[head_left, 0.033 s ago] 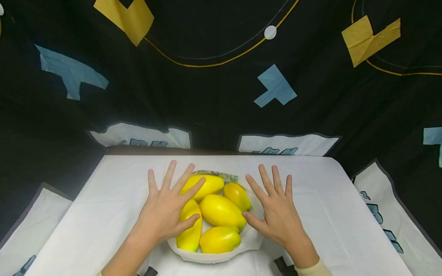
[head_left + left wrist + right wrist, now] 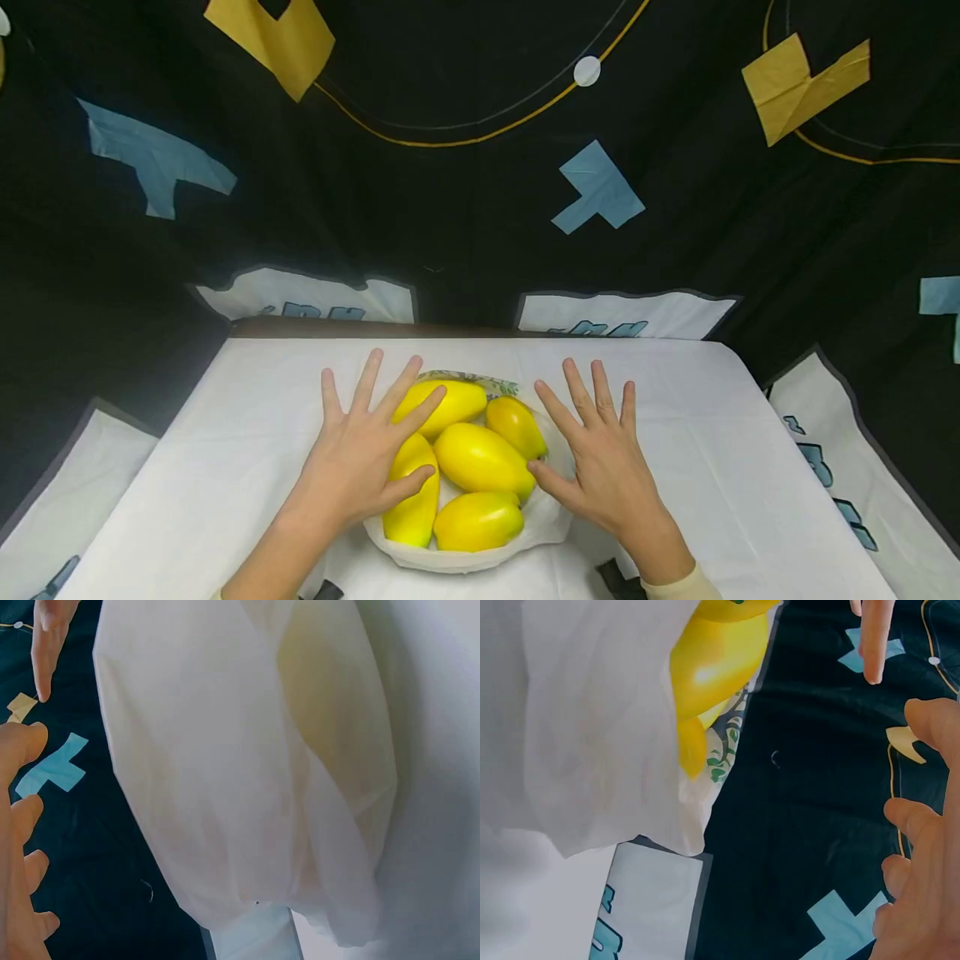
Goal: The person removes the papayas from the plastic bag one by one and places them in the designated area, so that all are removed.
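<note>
Several yellow mangoes [image 2: 483, 458] lie in a white cloth bag [image 2: 465, 563] whose mouth is open and edge folded down. A leaf print runs along the bag's far inner side. My left hand [image 2: 352, 458] hovers over the bag's left side with fingers spread, overlapping the left mango [image 2: 412, 508]. Fingers also spread, my right hand [image 2: 603, 458] is at the bag's right side, its thumb tip close by the middle mango. Both hands hold nothing. In the left wrist view the bag's wall [image 2: 202, 750] hides most of the fruit; in the right wrist view, mangoes [image 2: 720, 660] show above the rim.
A white-covered table [image 2: 225, 467] carries the bag. Dark strips [image 2: 621, 579] lie by the near edge, partly behind the right wrist. Beyond the table hangs a black cloth [image 2: 465, 217] with blue and yellow shapes.
</note>
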### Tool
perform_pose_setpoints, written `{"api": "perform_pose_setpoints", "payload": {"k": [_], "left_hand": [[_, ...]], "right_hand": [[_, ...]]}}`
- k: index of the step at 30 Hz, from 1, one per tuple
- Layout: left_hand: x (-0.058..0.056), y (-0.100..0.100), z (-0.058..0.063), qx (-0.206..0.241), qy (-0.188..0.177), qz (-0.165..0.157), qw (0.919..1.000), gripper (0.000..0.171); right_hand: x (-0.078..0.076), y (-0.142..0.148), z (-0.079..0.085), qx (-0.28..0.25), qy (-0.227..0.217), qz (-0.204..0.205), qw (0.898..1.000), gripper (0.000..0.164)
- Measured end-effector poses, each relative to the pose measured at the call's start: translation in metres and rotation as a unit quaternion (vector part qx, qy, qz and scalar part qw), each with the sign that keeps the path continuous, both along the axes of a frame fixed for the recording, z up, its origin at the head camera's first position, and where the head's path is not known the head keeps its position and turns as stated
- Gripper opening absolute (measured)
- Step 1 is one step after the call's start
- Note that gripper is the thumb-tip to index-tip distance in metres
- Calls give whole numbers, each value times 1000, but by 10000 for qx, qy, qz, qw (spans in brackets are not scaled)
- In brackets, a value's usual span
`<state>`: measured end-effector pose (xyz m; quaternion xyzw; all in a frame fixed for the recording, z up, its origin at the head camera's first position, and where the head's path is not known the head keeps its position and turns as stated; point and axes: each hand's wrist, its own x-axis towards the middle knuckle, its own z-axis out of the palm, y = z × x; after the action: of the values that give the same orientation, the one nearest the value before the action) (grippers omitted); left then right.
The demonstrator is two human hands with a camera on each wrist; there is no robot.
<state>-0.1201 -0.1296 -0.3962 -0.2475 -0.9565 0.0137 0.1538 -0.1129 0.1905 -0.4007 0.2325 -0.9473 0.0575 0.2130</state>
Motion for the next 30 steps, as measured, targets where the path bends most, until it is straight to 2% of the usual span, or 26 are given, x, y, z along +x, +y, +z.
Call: {"api": "perform_pose_setpoints", "payload": {"k": [9, 17, 23, 30], "left_hand": [[-10, -5, 5, 130, 228, 121, 9996, 97], [-15, -13, 1, 513, 124, 299, 9982, 101], [-19, -22, -11, 1069, -383, 424, 9926, 99], [-23, -29, -25, 1741, -1038, 489, 9780, 96]], "right_hand": [[0, 9, -1, -167, 128, -44, 9998, 88], [-2, 13, 1, -213, 226, -88, 9995, 90], [-4, 13, 2, -346, 297, 31, 9990, 91], [-6, 10, 3, -563, 394, 117, 9976, 92]]}}
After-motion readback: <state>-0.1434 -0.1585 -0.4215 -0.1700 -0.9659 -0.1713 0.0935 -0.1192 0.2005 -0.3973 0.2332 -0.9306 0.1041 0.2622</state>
